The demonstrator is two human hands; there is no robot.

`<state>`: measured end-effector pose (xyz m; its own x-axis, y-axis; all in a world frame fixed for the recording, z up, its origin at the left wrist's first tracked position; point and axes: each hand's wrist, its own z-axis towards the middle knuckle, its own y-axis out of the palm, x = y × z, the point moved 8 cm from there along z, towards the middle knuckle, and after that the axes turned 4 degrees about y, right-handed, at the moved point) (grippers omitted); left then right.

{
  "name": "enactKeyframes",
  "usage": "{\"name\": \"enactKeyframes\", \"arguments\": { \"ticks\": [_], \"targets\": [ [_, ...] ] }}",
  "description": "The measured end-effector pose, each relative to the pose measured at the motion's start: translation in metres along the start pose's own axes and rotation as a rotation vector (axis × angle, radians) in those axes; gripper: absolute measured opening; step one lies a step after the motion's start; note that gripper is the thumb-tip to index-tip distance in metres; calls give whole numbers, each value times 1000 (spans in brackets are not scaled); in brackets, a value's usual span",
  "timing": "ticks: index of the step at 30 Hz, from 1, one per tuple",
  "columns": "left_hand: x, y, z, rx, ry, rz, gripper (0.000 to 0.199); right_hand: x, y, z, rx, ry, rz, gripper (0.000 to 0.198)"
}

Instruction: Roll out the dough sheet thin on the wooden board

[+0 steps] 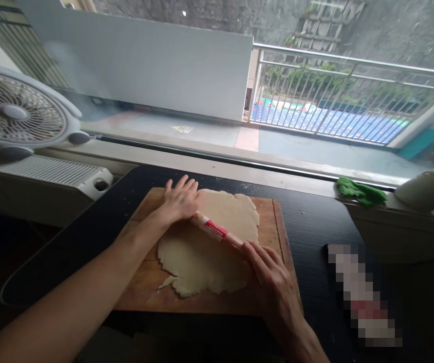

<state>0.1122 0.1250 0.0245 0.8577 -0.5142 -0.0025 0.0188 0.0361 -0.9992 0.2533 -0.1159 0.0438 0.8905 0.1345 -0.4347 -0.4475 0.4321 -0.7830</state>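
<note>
A wooden rolling pin (210, 226) with a red and white label lies slantwise over a wide, thin sheet of pale dough (209, 267). The dough has ragged edges and rests on a wooden cutting board (270, 217). At the pin's far left end, my left hand (182, 200) presses down with its palm, fingers spread and stretched forward. My right hand (272, 272) holds the near right end, its fingers laid over the pin and its thumb hidden. Both pin ends are covered by the hands.
The board sits on a black table (311, 227) with rounded corners. A pixelated object (364, 297) lies at the right. By the window are a green cloth (361, 191), a pale container (429, 190) and, to the left, a fan (16, 111) above a white ridged unit (50, 174).
</note>
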Motion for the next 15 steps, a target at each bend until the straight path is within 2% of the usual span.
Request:
{"name": "enactKeyframes", "arguments": {
  "ticks": [3,5,7,9,12,13,15],
  "targets": [
    [26,2,41,-106,34,-58,59,10,-7,5,34,64,-16,39],
    [33,0,44,-115,56,-62,58,11,-9,3,57,79,-20,41],
    [23,-3,23,-62,58,-44,59,8,-7,-4,66,68,-10,45],
    [4,-3,-12,10,66,-9,61,1,-3,-12,70,28,19,49],
    [-19,2,-53,20,105,21,62,-7,3,-21,61,-20,71,52],
    [-23,5,-57,2,108,23,62,-7,4,-21,59,-26,84,52],
    [-20,6,-45,-22,93,35,61,-5,4,-19,65,-19,108,50]
  ]
}}
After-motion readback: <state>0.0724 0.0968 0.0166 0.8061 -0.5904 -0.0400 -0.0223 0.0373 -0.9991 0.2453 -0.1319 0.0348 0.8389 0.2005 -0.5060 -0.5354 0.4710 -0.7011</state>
